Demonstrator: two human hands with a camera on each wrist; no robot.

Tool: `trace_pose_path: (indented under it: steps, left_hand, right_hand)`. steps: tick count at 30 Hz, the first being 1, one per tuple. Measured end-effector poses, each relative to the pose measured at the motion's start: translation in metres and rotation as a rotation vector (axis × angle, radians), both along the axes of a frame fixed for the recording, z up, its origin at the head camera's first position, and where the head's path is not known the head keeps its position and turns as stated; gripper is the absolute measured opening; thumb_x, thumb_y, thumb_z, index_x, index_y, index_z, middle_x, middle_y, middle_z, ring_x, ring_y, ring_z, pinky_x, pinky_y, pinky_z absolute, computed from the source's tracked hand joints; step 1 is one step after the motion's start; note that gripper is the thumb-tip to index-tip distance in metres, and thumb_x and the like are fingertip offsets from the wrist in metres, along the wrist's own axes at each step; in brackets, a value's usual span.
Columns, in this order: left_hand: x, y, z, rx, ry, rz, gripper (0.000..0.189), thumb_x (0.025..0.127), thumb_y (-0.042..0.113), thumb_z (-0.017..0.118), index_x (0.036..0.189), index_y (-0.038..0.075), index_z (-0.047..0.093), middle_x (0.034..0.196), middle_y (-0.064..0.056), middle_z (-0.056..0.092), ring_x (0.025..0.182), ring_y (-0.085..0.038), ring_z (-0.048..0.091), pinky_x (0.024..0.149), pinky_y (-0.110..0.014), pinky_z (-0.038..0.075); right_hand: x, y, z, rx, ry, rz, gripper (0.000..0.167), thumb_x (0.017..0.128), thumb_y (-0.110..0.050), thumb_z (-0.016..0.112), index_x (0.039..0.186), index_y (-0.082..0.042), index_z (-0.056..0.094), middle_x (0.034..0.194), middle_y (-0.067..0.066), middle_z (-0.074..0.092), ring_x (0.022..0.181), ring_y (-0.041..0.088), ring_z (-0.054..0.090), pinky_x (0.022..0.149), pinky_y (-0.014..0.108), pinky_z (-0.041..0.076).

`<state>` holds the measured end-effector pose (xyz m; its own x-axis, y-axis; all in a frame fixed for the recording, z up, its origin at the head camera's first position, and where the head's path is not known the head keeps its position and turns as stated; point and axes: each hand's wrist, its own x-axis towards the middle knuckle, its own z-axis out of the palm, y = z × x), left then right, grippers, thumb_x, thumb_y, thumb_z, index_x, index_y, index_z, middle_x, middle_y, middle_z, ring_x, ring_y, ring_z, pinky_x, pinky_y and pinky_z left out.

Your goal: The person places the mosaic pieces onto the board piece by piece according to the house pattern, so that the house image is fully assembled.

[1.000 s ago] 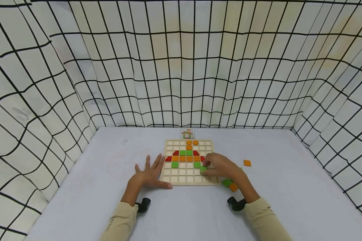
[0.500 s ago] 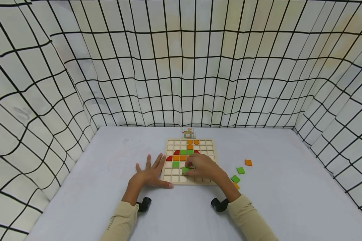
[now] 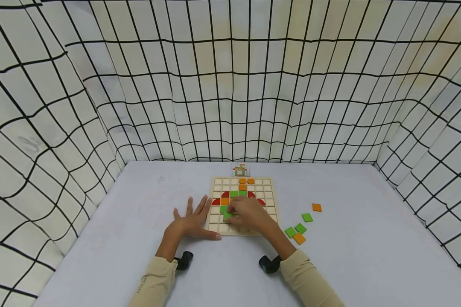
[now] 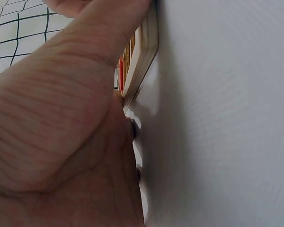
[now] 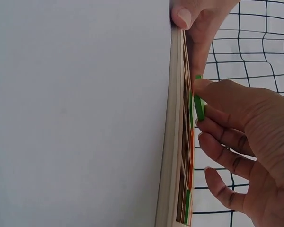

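Note:
A wooden grid board (image 3: pixel 256 230) lies on the table, partly filled with red, orange and green pieces. My right hand (image 3: pixel 249 214) is over its lower left part, pinching a green square tile (image 5: pixel 199 105) between thumb and fingers. In the right wrist view the tile stands on edge, close over the board's face. My left hand (image 3: pixel 193 221) lies spread at the board's left edge, fingers straight, thumb along the near corner. The right hand covers some of the middle cells. Red quarter-round pieces (image 3: pixel 216 202) and orange discs (image 3: pixel 250 181) sit in the grid.
Right of the board lie loose green tiles (image 3: pixel 307 217) and orange tiles (image 3: pixel 316 207). A small pattern card (image 3: pixel 240 169) is behind the board's far edge. White walls with black netting (image 3: pixel 253 102) enclose the table's back and sides.
My right hand has carried the green tile leftward across the board, from its right part to its lower left. Loose tiles once behind the right forearm now show. The left hand stays put.

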<state>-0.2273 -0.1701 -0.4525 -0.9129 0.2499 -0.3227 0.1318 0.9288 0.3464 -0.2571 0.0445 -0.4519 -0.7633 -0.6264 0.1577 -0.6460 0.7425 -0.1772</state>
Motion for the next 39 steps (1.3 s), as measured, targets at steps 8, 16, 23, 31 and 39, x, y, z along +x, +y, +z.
trace_pose_path:
  steps: [8, 16, 23, 31, 39]
  left_hand:
    - [0.0, 0.001, 0.0, -0.001, 0.004, 0.0, 0.125, 0.071, 0.073, 0.07, 0.159, 0.017, 0.002, 0.166, -0.005, -0.007, 0.147, -0.047, -0.018, 0.102, -0.082, -0.006]
    - [-0.001, 0.001, 0.0, -0.006, 0.001, -0.004, 0.124, 0.071, 0.073, 0.07, 0.159, 0.018, 0.002, 0.166, -0.004, -0.008, 0.148, -0.046, -0.018, 0.103, -0.081, -0.006]
    - [-0.001, 0.002, 0.001, -0.014, 0.004, -0.001, 0.125, 0.07, 0.074, 0.07, 0.159, 0.018, 0.002, 0.167, -0.005, -0.007, 0.148, -0.046, -0.017, 0.103, -0.081, -0.005]
    - [-0.001, 0.002, 0.001, -0.015, 0.003, 0.004, 0.125, 0.07, 0.073, 0.07, 0.159, 0.018, 0.003, 0.167, -0.005, -0.006, 0.148, -0.046, -0.017, 0.103, -0.081, -0.005]
    - [0.0, 0.001, 0.0, -0.01, -0.003, 0.011, 0.125, 0.07, 0.072, 0.071, 0.159, 0.017, 0.003, 0.167, -0.005, -0.007, 0.148, -0.046, -0.017, 0.103, -0.081, -0.005]
  right_hand:
    - [0.001, -0.008, -0.002, 0.047, 0.036, 0.013, 0.031, 0.085, -0.046, 0.074, 0.101, -0.019, 0.075, 0.098, -0.008, 0.071, 0.095, 0.01, 0.062, 0.09, 0.028, 0.051]
    - [0.001, -0.013, -0.001, 0.08, 0.018, 0.003, 0.028, 0.085, -0.045, 0.074, 0.1, -0.021, 0.075, 0.098, -0.008, 0.07, 0.095, 0.011, 0.061, 0.092, 0.032, 0.052]
    - [0.002, -0.012, 0.001, 0.072, 0.013, 0.005, 0.028, 0.084, -0.044, 0.075, 0.099, -0.02, 0.075, 0.097, -0.008, 0.069, 0.092, 0.01, 0.06, 0.088, 0.029, 0.052]
    - [0.004, -0.011, 0.003, 0.058, 0.012, 0.004, 0.029, 0.083, -0.045, 0.076, 0.099, -0.02, 0.075, 0.097, -0.008, 0.069, 0.093, 0.01, 0.061, 0.089, 0.03, 0.052]
    - [0.005, -0.012, 0.003, 0.053, 0.015, 0.011, 0.029, 0.082, -0.043, 0.076, 0.099, -0.02, 0.075, 0.097, -0.007, 0.069, 0.092, 0.01, 0.06, 0.088, 0.028, 0.052]
